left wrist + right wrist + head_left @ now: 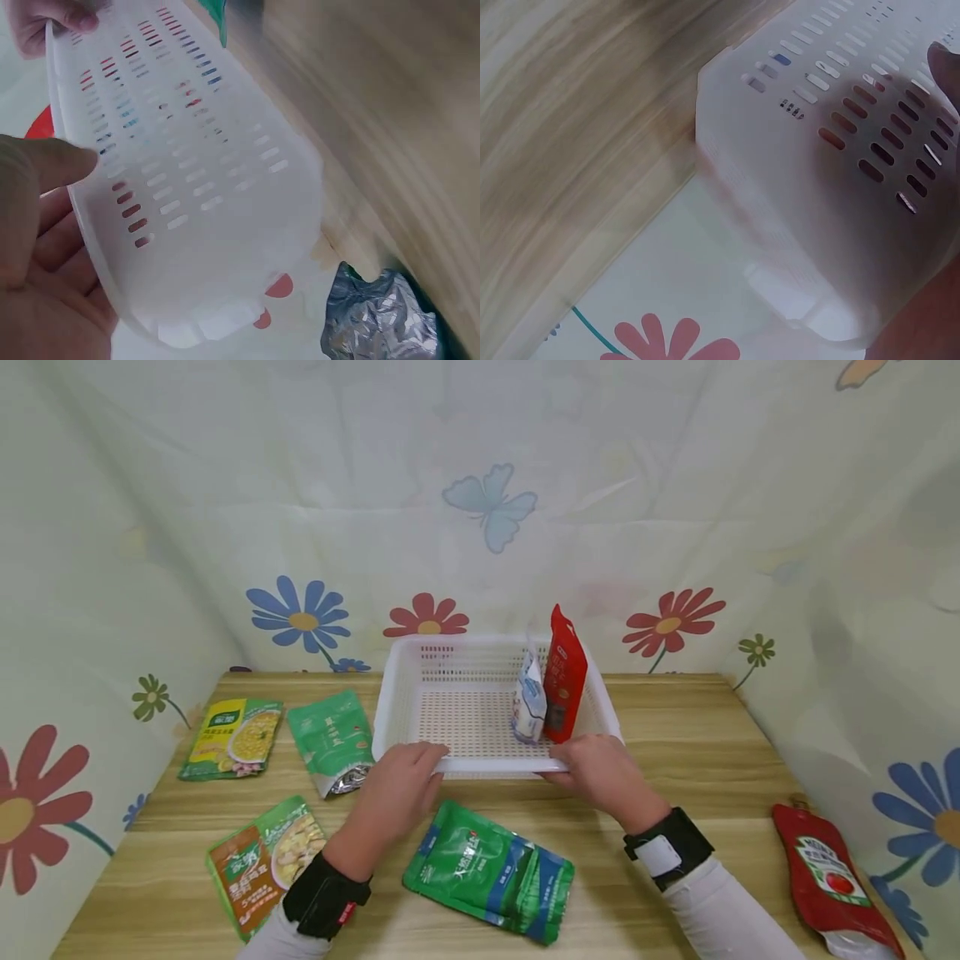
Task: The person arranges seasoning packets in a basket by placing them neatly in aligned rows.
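A white perforated plastic basket (468, 766) stands at the back of the table. My left hand (401, 781) grips its near rim left of the middle; in the left wrist view the thumb (67, 163) lies on the outer wall with the fingers over the rim. My right hand (600, 775) holds the same rim further right. Inside the basket, a red pouch (566, 681) and a smaller white and blue pouch (529, 702) stand upright on the right side. A green and blue pouch (487, 870) lies on the table between my forearms.
On the left lie a yellow and green food packet (232, 739), a green pouch (332, 739) with a silver end, and a brown and green packet (262, 860). A red ketchup pouch (832, 877) lies at the right edge. A flower-printed curtain (487, 585) hangs behind the table (675, 735).
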The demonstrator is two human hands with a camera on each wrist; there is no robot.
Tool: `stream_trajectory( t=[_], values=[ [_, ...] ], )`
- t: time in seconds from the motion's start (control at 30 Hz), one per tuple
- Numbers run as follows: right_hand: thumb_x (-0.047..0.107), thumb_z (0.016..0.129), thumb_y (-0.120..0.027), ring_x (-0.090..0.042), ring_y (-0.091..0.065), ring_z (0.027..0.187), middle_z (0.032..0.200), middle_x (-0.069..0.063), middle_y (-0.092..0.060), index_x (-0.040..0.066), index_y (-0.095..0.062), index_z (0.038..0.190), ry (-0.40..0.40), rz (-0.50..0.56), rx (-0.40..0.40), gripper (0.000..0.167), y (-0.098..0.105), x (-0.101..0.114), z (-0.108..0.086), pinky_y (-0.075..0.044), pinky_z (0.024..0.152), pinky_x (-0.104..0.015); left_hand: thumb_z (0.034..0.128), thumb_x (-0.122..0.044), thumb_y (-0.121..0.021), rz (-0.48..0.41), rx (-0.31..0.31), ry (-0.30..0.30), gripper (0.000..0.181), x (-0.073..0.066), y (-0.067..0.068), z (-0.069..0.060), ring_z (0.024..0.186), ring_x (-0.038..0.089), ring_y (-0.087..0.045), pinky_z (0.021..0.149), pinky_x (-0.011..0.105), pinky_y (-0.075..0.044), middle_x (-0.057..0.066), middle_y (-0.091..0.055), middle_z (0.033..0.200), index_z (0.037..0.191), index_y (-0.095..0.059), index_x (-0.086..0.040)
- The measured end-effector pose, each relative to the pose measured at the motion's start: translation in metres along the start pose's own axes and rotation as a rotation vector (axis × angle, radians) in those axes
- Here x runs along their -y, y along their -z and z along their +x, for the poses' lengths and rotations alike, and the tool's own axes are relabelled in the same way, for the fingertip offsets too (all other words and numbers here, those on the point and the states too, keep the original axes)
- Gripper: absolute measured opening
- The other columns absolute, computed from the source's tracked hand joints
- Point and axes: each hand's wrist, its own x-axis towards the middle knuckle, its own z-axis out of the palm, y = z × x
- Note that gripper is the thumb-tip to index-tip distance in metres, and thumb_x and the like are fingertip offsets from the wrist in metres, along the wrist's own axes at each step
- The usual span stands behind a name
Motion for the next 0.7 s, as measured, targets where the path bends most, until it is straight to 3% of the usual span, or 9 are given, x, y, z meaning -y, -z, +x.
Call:
stream_trajectory(
  t=[0.1,0.2,0.27,0.33,0.4,0.43,0.57,0.63,0.7],
  values=[
    [0.039,0.084,-0.084,-0.006,-0.046,0.056,0.06,0.011,-0.055,0.017,-0.075,0.088,-0.002,-0.003,0.009,0.024,0.0,0.0,0.0,-0.034,0.052,-0.021,0.0868,-0.003,-0.074,-0.041,-0.125,-0.075,0.024,-0.003,0.003,-0.01,0.106,0.027,-0.068,0.095,0.041,-0.056,0.009,-0.071,0.111,0.11,-0.068,-0.003],
    [0.038,0.084,-0.085,-0.007,-0.047,0.057,0.061,0.01,-0.058,0.016,-0.076,0.09,-0.007,0.001,0.02,0.025,0.001,0.001,0.0,-0.034,0.052,-0.021,0.0847,-0.001,-0.074,-0.082,-0.211,-0.14,0.018,-0.008,0.007,-0.018,0.104,0.025,-0.067,0.094,0.039,-0.056,0.009,-0.069,0.108,0.103,-0.07,-0.003],
    [0.038,0.084,-0.085,-0.007,-0.048,0.057,0.062,0.009,-0.06,0.015,-0.077,0.092,-0.01,0.005,0.024,0.026,0.002,0.002,0.0,-0.035,0.053,-0.022,0.0832,-0.002,-0.075,-0.095,-0.224,-0.158,0.016,-0.013,0.011,-0.023,0.098,0.022,-0.067,0.089,0.037,-0.057,0.006,-0.069,0.102,0.099,-0.071,-0.005],
    [0.038,0.083,-0.085,-0.008,-0.049,0.057,0.063,0.008,-0.061,0.015,-0.077,0.093,-0.011,0.005,0.024,0.026,0.003,0.002,0.001,-0.036,0.053,-0.022,0.0823,-0.002,-0.077,-0.12,-0.192,-0.14,0.016,-0.018,0.014,-0.028,0.091,0.018,-0.066,0.082,0.033,-0.057,0.003,-0.069,0.097,0.097,-0.072,-0.006],
    [0.039,0.083,-0.085,-0.008,-0.05,0.058,0.064,0.008,-0.062,0.015,-0.077,0.093,-0.01,0.002,0.023,0.027,0.003,0.002,0.001,-0.036,0.053,-0.022,0.0829,-0.004,-0.078,-0.151,-0.114,-0.07,0.014,-0.022,0.015,-0.033,0.086,0.015,-0.067,0.077,0.031,-0.058,0.0,-0.07,0.092,0.096,-0.073,-0.007],
    [0.039,0.083,-0.085,-0.008,-0.05,0.058,0.064,0.008,-0.063,0.015,-0.077,0.093,-0.01,0.0,0.021,0.027,0.003,0.002,0.002,-0.036,0.053,-0.022,0.0844,-0.005,-0.077,-0.181,-0.054,-0.004,0.013,-0.024,0.015,-0.035,0.085,0.014,-0.068,0.075,0.029,-0.057,0.0,-0.071,0.092,0.097,-0.074,-0.007],
    [0.039,0.083,-0.085,-0.008,-0.051,0.057,0.064,0.007,-0.063,0.015,-0.077,0.093,-0.014,0.003,0.019,0.027,0.003,0.002,0.002,-0.037,0.053,-0.022,0.092,-0.012,-0.073,-0.31,0.206,0.351,0.01,-0.027,0.014,-0.039,0.084,0.01,-0.068,0.074,0.028,-0.057,0.0,-0.073,0.093,0.101,-0.075,-0.007],
    [0.039,0.083,-0.085,-0.008,-0.051,0.057,0.064,0.007,-0.063,0.015,-0.078,0.094,-0.016,0.006,0.021,0.027,0.002,0.002,0.001,-0.037,0.053,-0.022,0.0943,-0.015,-0.071,-0.37,0.301,0.497,0.012,-0.026,0.012,-0.039,0.083,0.009,-0.067,0.073,0.028,-0.057,0.0,-0.073,0.092,0.103,-0.074,-0.007],
    [0.039,0.083,-0.085,-0.008,-0.05,0.057,0.063,0.008,-0.062,0.015,-0.077,0.093,-0.016,0.002,0.023,0.027,0.001,0.002,0.001,-0.037,0.053,-0.022,0.0948,-0.017,-0.071,-0.406,0.356,0.562,0.014,-0.023,0.011,-0.039,0.081,0.008,-0.066,0.072,0.029,-0.056,0.0,-0.072,0.091,0.103,-0.074,-0.007]
  ],
)
